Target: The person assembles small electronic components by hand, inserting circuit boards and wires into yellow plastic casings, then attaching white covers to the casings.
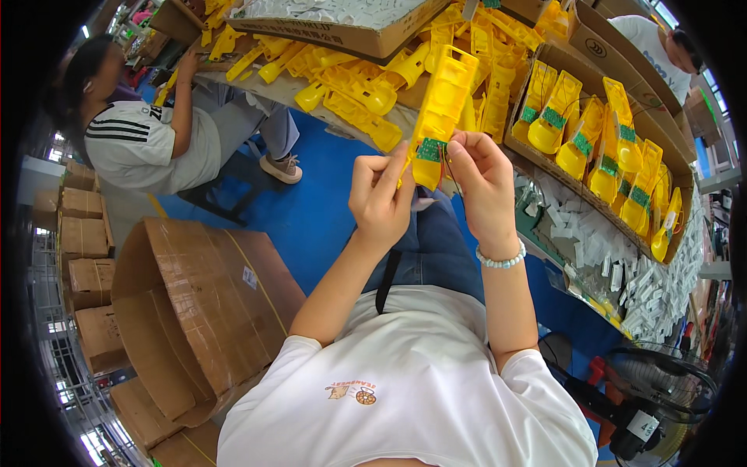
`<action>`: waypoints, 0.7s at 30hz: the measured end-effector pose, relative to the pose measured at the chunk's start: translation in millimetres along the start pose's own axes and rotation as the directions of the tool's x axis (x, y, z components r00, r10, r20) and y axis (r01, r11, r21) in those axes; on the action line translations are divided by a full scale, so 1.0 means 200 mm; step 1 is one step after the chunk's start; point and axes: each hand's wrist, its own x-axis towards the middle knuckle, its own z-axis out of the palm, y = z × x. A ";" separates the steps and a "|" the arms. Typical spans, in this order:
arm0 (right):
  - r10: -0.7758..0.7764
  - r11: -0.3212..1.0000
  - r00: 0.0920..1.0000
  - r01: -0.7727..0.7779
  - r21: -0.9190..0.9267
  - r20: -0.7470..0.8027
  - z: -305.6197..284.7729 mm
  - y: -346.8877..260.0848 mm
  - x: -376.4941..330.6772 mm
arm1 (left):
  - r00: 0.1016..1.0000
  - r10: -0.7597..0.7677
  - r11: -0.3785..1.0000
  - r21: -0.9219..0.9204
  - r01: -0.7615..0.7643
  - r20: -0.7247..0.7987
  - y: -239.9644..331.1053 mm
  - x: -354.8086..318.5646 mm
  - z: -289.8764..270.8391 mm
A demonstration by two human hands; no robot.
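A long yellow plastic housing (442,97) stands tilted in front of me, its hollow, ribbed inside facing up. At its near end sits a small green circuit board (430,149) with thin dark wires. My left hand (380,193) is closed on the housing's lower left edge. Fingers pinched together, my right hand (484,183) is at the board's right side, where the wires run; the wire ends between its fingertips are too small to make out fully.
Yellow housings (366,86) lie piled on the bench beyond my hands. At right, a cardboard box (537,152) holds several housings with green boards, beside many white pieces (583,229). A large carton (210,303) stands left, a fan (654,405) lower right. A co-worker (148,140) sits at left, another at far right.
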 end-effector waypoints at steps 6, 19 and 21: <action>-0.031 0.986 1.000 0.031 -0.163 0.002 -0.08 -0.03 -0.03 | 0.908 -0.113 0.937 -0.261 0.233 0.403 0.07 0.06 -0.09; -0.117 0.951 0.993 0.116 -0.286 0.012 -0.03 -0.06 -0.09 | 0.813 -0.370 0.315 -0.763 0.564 0.449 0.11 0.19 -0.01; -0.126 0.943 0.992 0.120 -0.309 0.001 -0.03 -0.06 -0.09 | 0.838 -0.345 0.397 -0.743 0.538 0.423 0.12 0.19 -0.01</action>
